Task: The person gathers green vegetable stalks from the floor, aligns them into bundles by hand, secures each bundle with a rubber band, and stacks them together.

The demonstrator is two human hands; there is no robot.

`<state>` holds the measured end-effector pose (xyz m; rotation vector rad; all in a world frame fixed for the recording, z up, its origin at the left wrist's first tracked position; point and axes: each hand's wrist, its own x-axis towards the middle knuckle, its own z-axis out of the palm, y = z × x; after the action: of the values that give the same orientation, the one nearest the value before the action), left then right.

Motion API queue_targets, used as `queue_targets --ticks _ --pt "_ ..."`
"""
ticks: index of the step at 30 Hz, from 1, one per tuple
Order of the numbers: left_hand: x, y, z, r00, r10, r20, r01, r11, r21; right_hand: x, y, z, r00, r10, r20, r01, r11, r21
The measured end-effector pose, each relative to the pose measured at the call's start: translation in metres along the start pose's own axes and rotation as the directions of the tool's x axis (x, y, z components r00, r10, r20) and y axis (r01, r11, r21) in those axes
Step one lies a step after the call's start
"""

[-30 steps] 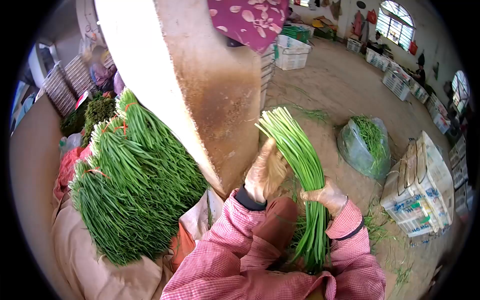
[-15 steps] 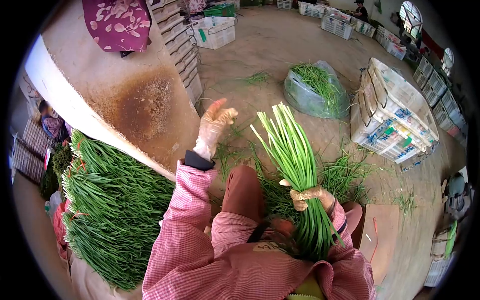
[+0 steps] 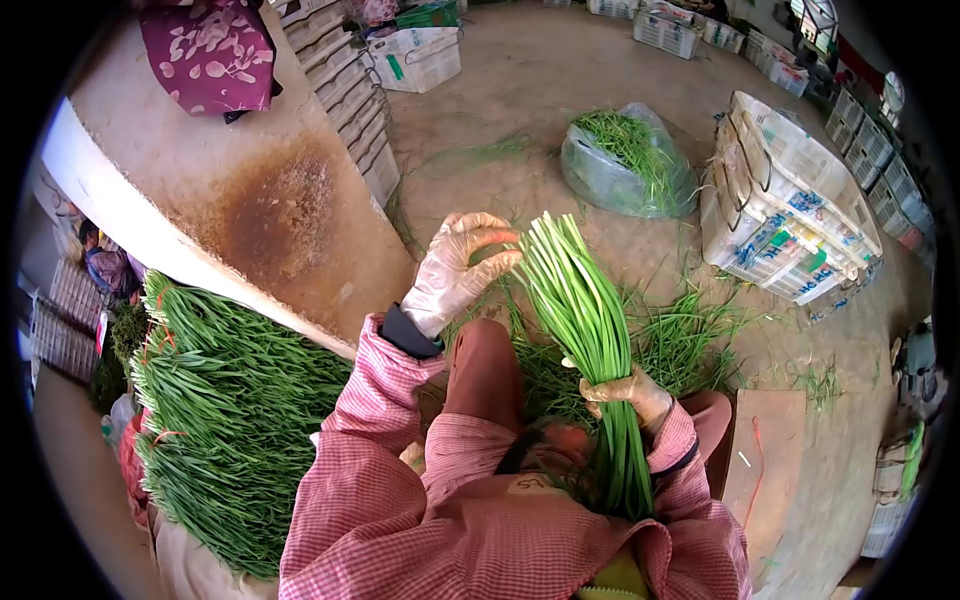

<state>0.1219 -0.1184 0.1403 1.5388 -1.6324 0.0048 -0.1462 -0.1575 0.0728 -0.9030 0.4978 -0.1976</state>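
Note:
My right hand point(image 3: 632, 396), in a thin stained glove, is wrapped round a bundle of garlic chives point(image 3: 575, 300). The pale cut ends point up and away from me, and the green leaves hang down over my lap. My left hand point(image 3: 462, 268), also gloved, is by the upper left edge of the bundle. Its thumb and forefinger are curved and apart, with their tips close to the pale ends; whether they touch a stalk I cannot make out. Loose green leaves point(image 3: 685, 345) lie on the floor beyond the bundle.
A big pile of chives point(image 3: 235, 430) with red ties is at my left, beside a stained board point(image 3: 330, 290). Ahead are a clear bag of trimmings point(image 3: 610, 185) and stacked white crates point(image 3: 780, 210). Cardboard point(image 3: 765, 450) lies at the right. Another person point(image 3: 105, 265) is far left.
My left hand has moved right and slightly down, from away from the bundle to its pale ends. My right hand still holds the chives, and the view has shifted slightly.

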Motion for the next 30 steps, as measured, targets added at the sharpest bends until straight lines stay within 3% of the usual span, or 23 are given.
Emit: queue_targets --ticks 1,3,5,7,9,13,15,16,17,18,19,21,22,23,25,27,29,30 --pt "0.001 -0.002 -0.002 0.985 -0.048 0.164 0.063 0.994 -0.091 0.001 0.0 -0.001 1.0 -0.005 0.004 0.005 1.0 0.004" --pt "0.003 -0.009 0.002 0.98 -0.105 0.169 0.125 0.986 -0.112 0.004 0.001 0.0 1.0 -0.004 0.005 0.004 1.0 -0.015" --pt "0.004 -0.01 0.004 0.958 -0.202 0.204 0.188 0.979 0.085 0.003 0.0 0.004 0.999 -0.034 -0.024 0.033 0.998 -0.06" --pt "0.003 -0.018 0.008 0.943 -0.259 0.211 0.251 0.966 0.067 0.004 0.004 0.0 0.998 -0.052 -0.025 0.051 0.997 -0.052" --pt "0.002 -0.022 0.01 0.898 -0.315 0.308 0.365 0.923 -0.12 0.003 0.003 -0.003 0.999 -0.031 -0.011 0.03 0.999 -0.019" --pt "0.003 -0.023 0.01 0.944 -0.168 0.283 0.197 0.977 -0.079 0.002 0.004 -0.007 0.999 -0.008 -0.044 0.007 1.0 -0.029" --pt "0.003 -0.034 0.005 0.997 0.063 -0.045 -0.06 0.997 0.058 0.002 0.005 -0.009 1.0 -0.02 -0.019 0.019 0.999 -0.035" --pt "0.006 -0.033 -0.006 0.996 -0.026 -0.09 0.034 0.996 0.083 0.001 0.005 -0.01 0.999 -0.031 0.011 0.032 0.999 -0.043" --pt "0.002 -0.051 -0.006 0.942 -0.282 -0.179 0.268 0.958 -0.099 0.002 0.006 -0.011 1.0 -0.03 0.008 0.031 0.999 -0.038" --pt "0.006 -0.058 -0.019 0.934 -0.212 -0.288 0.224 0.975 0.008 0.003 0.008 -0.011 0.999 -0.037 -0.005 0.037 0.999 -0.033" --pt "0.001 -0.081 -0.026 0.878 -0.339 -0.339 0.359 0.933 -0.004 0.003 0.009 -0.012 0.999 -0.045 -0.019 0.044 0.999 -0.027" --pt "-0.009 -0.096 -0.031 0.766 -0.611 -0.198 0.554 0.785 -0.279 0.001 0.008 -0.012 0.998 -0.06 -0.01 0.06 0.998 0.011" --pt "-0.02 -0.104 -0.028 0.755 -0.651 0.075 0.628 0.686 -0.368 0.002 0.008 -0.01 0.999 -0.034 -0.012 0.034 0.999 0.038" --pt "-0.036 -0.108 -0.024 0.697 -0.629 0.344 0.714 0.565 -0.414 0.003 0.008 -0.008 1.0 -0.004 -0.01 0.005 0.998 0.067" --pt "-0.058 -0.078 0.007 0.662 -0.225 0.715 0.75 0.197 -0.632 0.008 0.007 -0.004 0.999 0.006 0.035 -0.009 0.996 0.092" --pt "-0.054 -0.026 0.046 0.799 -0.012 0.601 0.6 0.067 -0.797 0.017 0.01 -0.001 0.981 0.043 0.188 -0.084 0.972 0.218" --pt "-0.043 -0.007 0.064 0.869 -0.022 0.495 0.485 -0.161 -0.859 0.023 0.018 0.005 0.967 0.044 0.251 -0.106 0.966 0.237" --pt "-0.036 -0.001 0.072 0.898 -0.028 0.439 0.428 -0.177 -0.886 0.024 0.022 0.01 0.949 0.057 0.311 -0.147 0.95 0.275"
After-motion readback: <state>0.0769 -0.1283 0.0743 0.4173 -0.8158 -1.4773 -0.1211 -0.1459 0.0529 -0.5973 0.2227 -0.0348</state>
